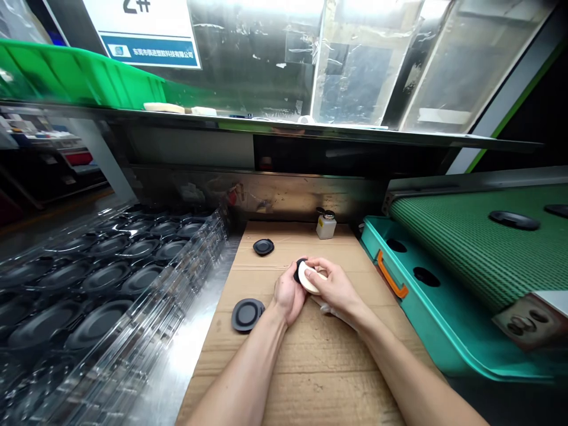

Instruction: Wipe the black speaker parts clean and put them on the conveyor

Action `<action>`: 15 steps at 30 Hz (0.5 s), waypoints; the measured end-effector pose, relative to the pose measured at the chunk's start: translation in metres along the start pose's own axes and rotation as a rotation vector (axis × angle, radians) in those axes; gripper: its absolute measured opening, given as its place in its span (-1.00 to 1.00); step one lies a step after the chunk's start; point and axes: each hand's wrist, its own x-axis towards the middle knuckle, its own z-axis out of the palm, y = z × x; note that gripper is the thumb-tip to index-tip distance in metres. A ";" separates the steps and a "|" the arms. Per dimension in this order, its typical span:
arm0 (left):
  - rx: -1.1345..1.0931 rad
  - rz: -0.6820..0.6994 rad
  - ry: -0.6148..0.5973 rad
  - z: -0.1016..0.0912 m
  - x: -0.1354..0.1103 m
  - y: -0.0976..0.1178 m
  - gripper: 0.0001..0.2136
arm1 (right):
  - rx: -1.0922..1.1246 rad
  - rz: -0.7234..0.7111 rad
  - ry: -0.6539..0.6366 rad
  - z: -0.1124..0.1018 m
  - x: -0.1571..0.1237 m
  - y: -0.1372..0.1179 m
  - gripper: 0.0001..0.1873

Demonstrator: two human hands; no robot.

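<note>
The two bare forearms came up from the bottom of the view and met over a sheet of brown cardboard [310, 367]. The left hand [288, 296] cupped a round black part [300, 271], its fingers curled closely around the far side and mostly hidden, while the right hand [337, 290] lay across a cream-white pad [308, 277], its fingers close together and pressing the pad against the black part. A scrap of white material [326, 307] showed beneath the right palm. Just left of the hands, a black rounded disc [247, 315] lay on the cardboard; a smaller black disc [263, 247] sat farther up, near a small white bottle with a metal pump top [325, 226]. To the left, on a steel bench [177, 367], stood a clear plastic tray [195, 284] packed with rows of black discs. To the right ran a teal bin with an orange handle [390, 273] — beyond it, a green belt conveyor [465, 248] carried more black discs. Farthest off, a green plastic crate [75, 77] sat on a shelf [284, 127] below a printed sign [146, 35].
</note>
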 end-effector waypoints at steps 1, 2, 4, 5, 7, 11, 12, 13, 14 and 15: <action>0.009 0.004 0.009 0.001 -0.001 0.000 -0.78 | 0.020 0.022 -0.025 0.001 -0.001 0.000 -0.65; 0.014 0.005 0.022 0.002 -0.002 0.000 -0.78 | 0.026 0.061 -0.068 0.000 -0.001 -0.001 -0.65; 0.013 0.004 0.056 0.002 -0.003 0.000 -0.78 | 0.007 0.169 -0.168 -0.008 -0.002 -0.004 -0.64; 0.011 0.000 0.066 0.002 -0.003 0.000 -0.78 | -0.017 0.215 -0.201 -0.013 -0.002 -0.005 -0.64; 0.013 -0.005 0.058 0.001 -0.003 0.000 -0.79 | -0.095 0.224 -0.194 -0.023 -0.001 -0.006 -0.64; 0.022 0.010 0.015 0.000 -0.001 -0.002 -0.79 | -0.197 -0.015 0.024 -0.022 0.002 -0.003 -0.69; 0.018 0.013 0.023 0.000 0.000 -0.002 -0.79 | -0.202 -0.058 0.058 -0.018 0.002 -0.003 -0.69; 0.011 0.012 0.036 0.000 0.000 -0.002 -0.79 | -0.204 -0.067 0.056 -0.015 0.002 -0.002 -0.68; 0.004 0.010 0.052 0.000 0.000 -0.002 -0.78 | -0.203 -0.042 0.018 -0.013 0.002 -0.002 -0.66; -0.001 0.005 0.063 0.000 0.000 -0.002 -0.78 | -0.202 0.005 -0.048 -0.012 0.002 -0.001 -0.64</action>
